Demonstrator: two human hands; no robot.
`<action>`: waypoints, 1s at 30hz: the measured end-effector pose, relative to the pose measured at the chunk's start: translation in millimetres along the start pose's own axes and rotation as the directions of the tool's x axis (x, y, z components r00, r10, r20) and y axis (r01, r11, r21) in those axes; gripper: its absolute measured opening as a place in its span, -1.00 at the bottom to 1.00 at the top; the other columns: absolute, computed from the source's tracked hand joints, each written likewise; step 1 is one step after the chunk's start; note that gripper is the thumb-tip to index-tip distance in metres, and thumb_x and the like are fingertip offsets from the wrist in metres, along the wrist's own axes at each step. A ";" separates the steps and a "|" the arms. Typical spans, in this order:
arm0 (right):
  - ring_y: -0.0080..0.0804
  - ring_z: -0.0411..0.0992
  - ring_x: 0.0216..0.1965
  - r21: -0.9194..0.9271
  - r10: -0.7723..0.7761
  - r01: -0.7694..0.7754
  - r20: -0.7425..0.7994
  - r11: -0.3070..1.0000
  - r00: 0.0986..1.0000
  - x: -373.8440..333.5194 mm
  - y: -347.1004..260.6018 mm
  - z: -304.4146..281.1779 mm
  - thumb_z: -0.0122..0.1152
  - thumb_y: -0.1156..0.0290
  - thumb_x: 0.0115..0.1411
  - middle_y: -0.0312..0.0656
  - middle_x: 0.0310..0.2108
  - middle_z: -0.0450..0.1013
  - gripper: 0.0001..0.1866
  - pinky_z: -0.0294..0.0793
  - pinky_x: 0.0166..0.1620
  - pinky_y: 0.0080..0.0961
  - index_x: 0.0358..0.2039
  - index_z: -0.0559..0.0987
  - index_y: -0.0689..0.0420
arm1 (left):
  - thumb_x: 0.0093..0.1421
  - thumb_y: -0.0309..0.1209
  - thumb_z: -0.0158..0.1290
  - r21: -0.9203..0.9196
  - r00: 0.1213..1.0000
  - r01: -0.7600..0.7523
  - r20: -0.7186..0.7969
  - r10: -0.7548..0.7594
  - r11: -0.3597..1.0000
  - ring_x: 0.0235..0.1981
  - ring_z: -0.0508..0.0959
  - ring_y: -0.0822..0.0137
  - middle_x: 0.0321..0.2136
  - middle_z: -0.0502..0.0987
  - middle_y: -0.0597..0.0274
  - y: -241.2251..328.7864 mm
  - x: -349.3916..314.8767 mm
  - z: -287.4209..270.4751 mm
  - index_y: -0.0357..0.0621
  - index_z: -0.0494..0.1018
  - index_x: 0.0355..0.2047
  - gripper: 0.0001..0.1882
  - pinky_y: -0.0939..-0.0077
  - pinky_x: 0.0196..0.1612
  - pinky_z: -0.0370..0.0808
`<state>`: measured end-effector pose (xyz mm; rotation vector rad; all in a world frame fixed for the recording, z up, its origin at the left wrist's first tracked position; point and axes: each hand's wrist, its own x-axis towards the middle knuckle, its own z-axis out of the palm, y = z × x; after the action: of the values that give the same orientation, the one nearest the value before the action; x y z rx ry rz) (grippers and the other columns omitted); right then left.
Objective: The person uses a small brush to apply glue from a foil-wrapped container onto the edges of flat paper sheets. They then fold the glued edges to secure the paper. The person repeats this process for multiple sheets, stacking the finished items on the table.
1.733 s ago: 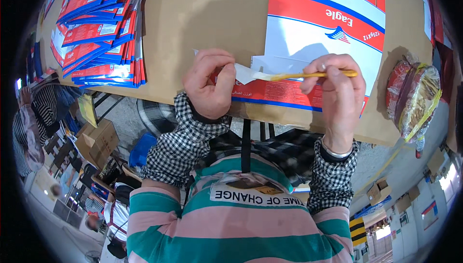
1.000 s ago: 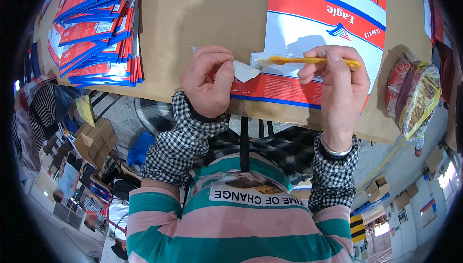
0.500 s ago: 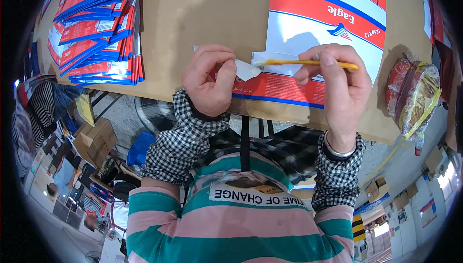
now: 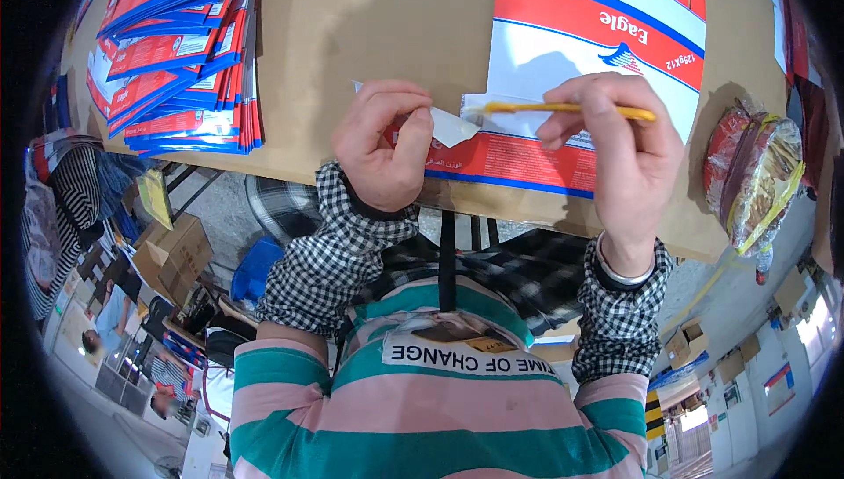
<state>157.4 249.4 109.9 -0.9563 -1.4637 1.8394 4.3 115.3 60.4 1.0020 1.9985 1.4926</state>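
A printed red, white and blue carton sheet (image 4: 576,48) lies on the table in front of me. My left hand (image 4: 384,147) is closed on its near left flap (image 4: 454,129), pinching it so that the pale underside shows. Between the thumb and fingers of my right hand (image 4: 626,149) is a thin yellow-handled brush (image 4: 534,107), held nearly level above the sheet. Its blurred tip points left toward the lifted flap; whether it touches the sheet I cannot tell.
A fanned stack of similar printed cartons (image 4: 180,66) sits at the table's left. Near the right edge lies a clear-wrapped bundle (image 4: 754,180). The brown table (image 4: 387,13) ends just before my body. An open cardboard box (image 4: 173,259) and a blue container (image 4: 258,270) are below on the left.
My right hand and the brush have shifted slightly to the right, the brush tip drawing back a little from the flap. My left hand keeps its pinch almost unmoved.
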 end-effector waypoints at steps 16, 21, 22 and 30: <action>-0.50 0.44 -0.55 0.142 0.162 -0.153 -0.056 0.978 0.985 -0.8 3.9 -4.7 -0.07 0.53 0.23 -0.07 -0.44 0.47 -0.88 0.45 -0.46 -0.62 -0.36 0.42 0.30 | -0.01 -0.66 0.00 -0.009 1.000 0.004 0.010 -0.004 1.000 -0.45 0.48 0.35 -0.42 0.48 0.08 1.7 -3.7 -1.2 -0.33 0.45 -0.46 -0.93 0.57 -0.37 0.41; -0.47 0.43 -0.54 0.205 0.141 -0.133 -0.024 0.970 0.990 -0.5 6.9 -13.1 -0.12 0.54 0.23 -0.02 -0.42 0.46 -0.88 0.46 -0.45 -0.59 -0.35 0.41 0.30 | -0.01 -0.64 0.00 0.009 1.000 0.000 0.020 0.000 1.000 -0.43 0.48 0.34 -0.42 0.48 0.08 3.0 -2.3 -1.6 -0.33 0.45 -0.47 -0.93 0.56 -0.36 0.41; -0.47 0.43 -0.54 0.206 0.138 -0.129 -0.025 0.970 0.990 -1.0 7.2 -10.9 -0.13 0.54 0.23 -0.02 -0.42 0.46 -0.87 0.46 -0.44 -0.59 -0.35 0.41 0.30 | -0.01 -0.64 0.00 0.016 1.000 0.007 0.023 -0.008 1.000 -0.43 0.49 0.33 -0.42 0.48 0.07 3.3 -2.4 -2.2 -0.33 0.45 -0.47 -0.93 0.56 -0.36 0.42; -0.46 0.43 -0.51 0.213 0.121 -0.114 -0.017 0.970 0.993 -5.5 5.7 -10.5 -0.16 0.56 0.21 -0.02 -0.42 0.45 -0.87 0.47 -0.40 -0.57 -0.38 0.39 0.31 | -0.01 -0.64 0.01 -0.002 1.000 0.013 0.008 -0.013 1.000 -0.45 0.49 0.35 -0.42 0.49 0.08 2.5 -5.3 -1.2 -0.33 0.45 -0.47 -0.93 0.57 -0.38 0.42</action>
<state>169.1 249.4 103.9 -0.9777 -1.1862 2.0101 7.5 110.9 62.8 0.9901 1.9943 1.4812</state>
